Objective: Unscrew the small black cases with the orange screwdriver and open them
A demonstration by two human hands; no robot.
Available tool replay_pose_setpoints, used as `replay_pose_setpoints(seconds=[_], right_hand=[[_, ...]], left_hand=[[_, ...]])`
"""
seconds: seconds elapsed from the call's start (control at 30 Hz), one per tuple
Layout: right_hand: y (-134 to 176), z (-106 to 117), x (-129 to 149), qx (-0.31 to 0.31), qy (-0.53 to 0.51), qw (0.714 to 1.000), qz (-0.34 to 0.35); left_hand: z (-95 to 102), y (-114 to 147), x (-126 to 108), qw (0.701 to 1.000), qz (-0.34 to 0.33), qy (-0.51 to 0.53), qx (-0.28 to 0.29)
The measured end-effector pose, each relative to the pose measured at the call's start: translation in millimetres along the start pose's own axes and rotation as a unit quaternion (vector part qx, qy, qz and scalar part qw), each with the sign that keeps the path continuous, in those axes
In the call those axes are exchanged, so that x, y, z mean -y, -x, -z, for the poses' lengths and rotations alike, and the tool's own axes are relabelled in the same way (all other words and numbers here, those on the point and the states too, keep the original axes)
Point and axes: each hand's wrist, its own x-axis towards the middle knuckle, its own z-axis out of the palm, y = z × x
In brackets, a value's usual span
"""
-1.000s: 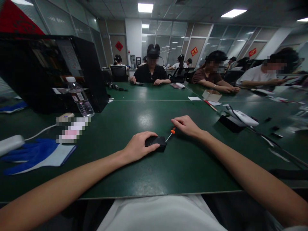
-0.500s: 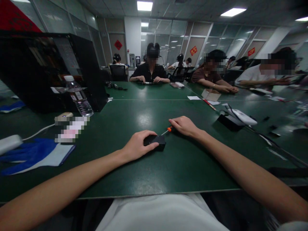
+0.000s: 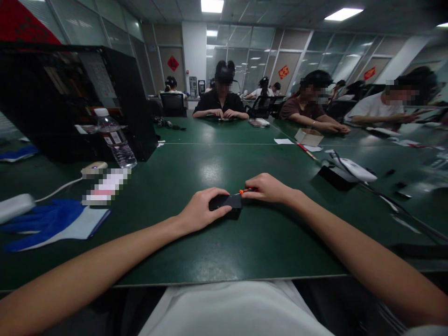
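A small black box (image 3: 227, 201) rests on the green tabletop in front of me. My left hand (image 3: 201, 209) grips it from the left, with the thumb on the near side and the fingers over the far side. In my right hand (image 3: 268, 187) is a screwdriver (image 3: 248, 190) with an orange and black handle, held low and pointing left. Its shaft reaches the box's right end; whether the tip touches or enters the box, I cannot tell.
On the left are a blue-and-white glove (image 3: 59, 221), a water bottle (image 3: 117, 142) and a black computer case (image 3: 135, 102). To the right, a white device (image 3: 353, 167) with cables lies by a black box (image 3: 338, 178). Several people sit across the green table (image 3: 210, 256).
My right hand has lowered and turned, bringing the screwdriver flatter and its handle closer to the box. My left hand stays on the box. The camera view has shifted slightly.
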Motion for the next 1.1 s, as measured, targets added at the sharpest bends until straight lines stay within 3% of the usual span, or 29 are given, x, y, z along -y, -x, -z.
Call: replay_pose_setpoints(seconds=[0.17,0.4,0.6,0.77,0.97,1.1], right_hand=[[3.5,-2.2,-11.0,-0.026,0.023,0.999,-0.001],[-0.7,-3.3,7.9,-0.057,0.041,0.996,0.053],[0.9,-1.2,9.6,-0.112,0.075,0.988,0.077],[2.1,-2.3,9.2,-0.127,0.093,0.984,0.077],[1.3,-9.7,9.1,-0.151,0.110,0.978,0.096],[0.2,-14.6,7.4,-0.127,0.115,0.980,0.097]], left_hand=[[1.2,0.3,-0.2,1.000,-0.003,-0.003,0.002],[4.3,-0.4,3.5,0.999,-0.028,-0.015,0.016],[32.5,-5.1,14.9,0.991,-0.059,-0.070,0.098],[51.3,-8.0,20.7,0.987,-0.075,-0.113,0.088],[44.4,-6.1,20.9,0.993,-0.060,-0.077,0.070],[41.0,-5.7,25.1,0.995,-0.038,-0.070,0.059]])
